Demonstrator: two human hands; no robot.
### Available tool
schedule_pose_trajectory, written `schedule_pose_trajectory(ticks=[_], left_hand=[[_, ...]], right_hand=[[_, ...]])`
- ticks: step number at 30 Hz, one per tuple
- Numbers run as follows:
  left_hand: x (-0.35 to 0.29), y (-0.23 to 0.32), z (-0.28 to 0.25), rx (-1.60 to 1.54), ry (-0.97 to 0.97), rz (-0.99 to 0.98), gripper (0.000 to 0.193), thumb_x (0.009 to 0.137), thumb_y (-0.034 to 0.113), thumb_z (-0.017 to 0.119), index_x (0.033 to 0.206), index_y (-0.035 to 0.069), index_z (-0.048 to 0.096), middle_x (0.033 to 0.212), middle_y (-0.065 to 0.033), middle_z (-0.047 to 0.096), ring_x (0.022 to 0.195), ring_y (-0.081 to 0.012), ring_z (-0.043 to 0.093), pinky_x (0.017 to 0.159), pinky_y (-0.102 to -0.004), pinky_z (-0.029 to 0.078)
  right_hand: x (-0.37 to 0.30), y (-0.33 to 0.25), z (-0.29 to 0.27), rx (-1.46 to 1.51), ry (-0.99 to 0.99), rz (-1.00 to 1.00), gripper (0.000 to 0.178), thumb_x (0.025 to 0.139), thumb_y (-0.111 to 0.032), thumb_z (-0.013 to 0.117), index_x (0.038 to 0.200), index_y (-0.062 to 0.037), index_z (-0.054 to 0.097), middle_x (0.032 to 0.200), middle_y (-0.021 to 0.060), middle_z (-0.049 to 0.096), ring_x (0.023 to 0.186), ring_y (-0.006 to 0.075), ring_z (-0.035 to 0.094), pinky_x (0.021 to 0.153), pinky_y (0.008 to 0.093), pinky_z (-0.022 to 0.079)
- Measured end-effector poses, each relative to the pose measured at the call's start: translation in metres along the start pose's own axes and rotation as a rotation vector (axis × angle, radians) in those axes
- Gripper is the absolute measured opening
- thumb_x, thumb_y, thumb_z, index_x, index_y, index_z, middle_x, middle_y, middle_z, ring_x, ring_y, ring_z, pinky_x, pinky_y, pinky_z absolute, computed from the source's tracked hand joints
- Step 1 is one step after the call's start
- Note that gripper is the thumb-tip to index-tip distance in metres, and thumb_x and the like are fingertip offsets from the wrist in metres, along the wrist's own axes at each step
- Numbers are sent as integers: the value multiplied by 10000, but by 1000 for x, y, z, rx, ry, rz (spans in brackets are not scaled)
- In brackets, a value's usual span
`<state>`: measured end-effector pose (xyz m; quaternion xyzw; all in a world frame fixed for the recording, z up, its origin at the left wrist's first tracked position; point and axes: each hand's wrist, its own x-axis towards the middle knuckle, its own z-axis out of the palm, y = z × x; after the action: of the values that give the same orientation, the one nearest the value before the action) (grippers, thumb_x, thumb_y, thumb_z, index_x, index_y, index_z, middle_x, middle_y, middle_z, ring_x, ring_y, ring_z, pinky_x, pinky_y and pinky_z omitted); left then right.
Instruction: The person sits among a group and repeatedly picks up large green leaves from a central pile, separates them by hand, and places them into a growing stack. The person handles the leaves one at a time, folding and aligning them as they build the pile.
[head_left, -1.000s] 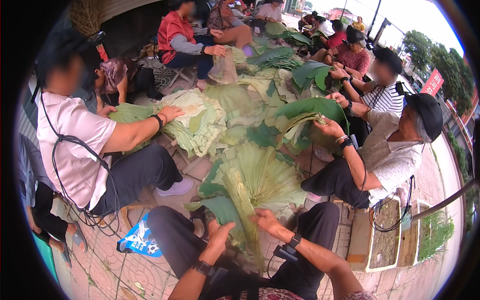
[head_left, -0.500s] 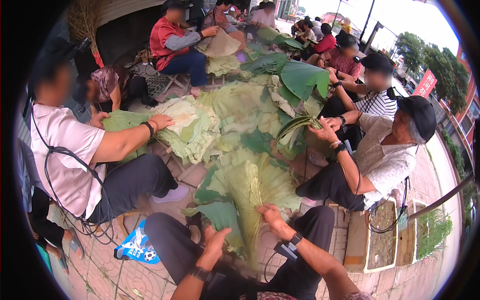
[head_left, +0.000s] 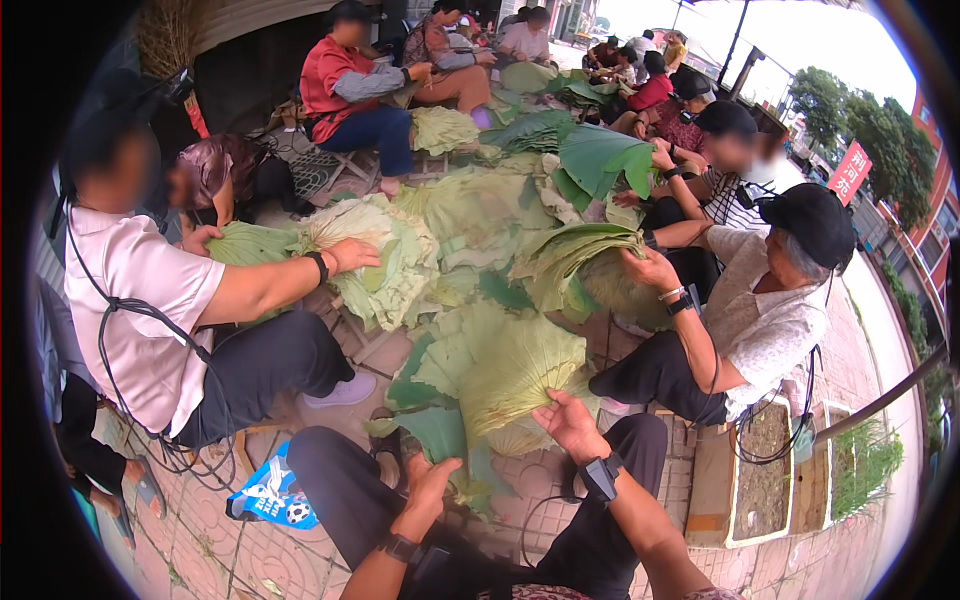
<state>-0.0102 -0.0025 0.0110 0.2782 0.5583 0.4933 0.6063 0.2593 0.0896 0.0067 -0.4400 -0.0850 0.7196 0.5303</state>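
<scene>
My left hand (head_left: 430,487) is closed on the lower edge of a dark green leaf (head_left: 438,432), its thumb lying on top. Between the bent fingers of my right hand (head_left: 573,424) is the gathered edge of a large pale yellow-green leaf (head_left: 522,372), fanned out in front of my knees. More leaves sit under and behind these two, and where one ends and another starts is hard to tell. Each of my wrists wears a dark band.
Piled leaves (head_left: 470,225) cover the middle ground. At left, a seated person handles a stack of pale leaves (head_left: 385,250); another at right holds a leaf bundle (head_left: 570,262). A blue bag (head_left: 275,492) lies by my left leg. Planter boxes (head_left: 765,470) stand at right.
The pale leaf in my right hand has gone from hanging folded to spread wide, as that hand moved up and right. My left hand has barely moved. The right neighbour's bundle has swung left.
</scene>
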Motion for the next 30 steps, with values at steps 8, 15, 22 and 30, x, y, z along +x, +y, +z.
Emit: schedule_pose_trajectory(ticks=[8,15,22,30], left_hand=[[-1,0,0,-37,20,8,268,779,-32,688,1045,-42,660,963,-84,688,855,-183,648,760,-317,509],[-4,3,0,-98,5,-26,279,776,-35,698,1052,-42,661,984,-87,694,870,-183,652,783,-318,511],[-6,2,-4,-170,8,5,270,774,-35,708,1041,-36,672,973,-78,699,866,-178,654,785,-308,510],[-8,10,-14,-187,87,-13,220,786,-36,690,1005,-14,687,959,-47,701,853,-153,647,786,-297,503]], right_hand=[[6,-9,-5,100,-150,-58,160,949,-118,607,1066,-63,513,962,70,567,898,280,625,816,385,546],[3,2,-9,-111,8,93,224,1005,-144,508,1206,-47,483,1070,96,629,1014,306,661,817,367,545],[10,9,-13,-163,43,127,120,1005,-128,505,1086,-51,550,1057,142,663,1026,324,682,772,359,557],[8,-1,3,48,-70,34,146,1002,-85,494,1127,-12,485,1026,133,615,1019,309,679,733,333,580]])
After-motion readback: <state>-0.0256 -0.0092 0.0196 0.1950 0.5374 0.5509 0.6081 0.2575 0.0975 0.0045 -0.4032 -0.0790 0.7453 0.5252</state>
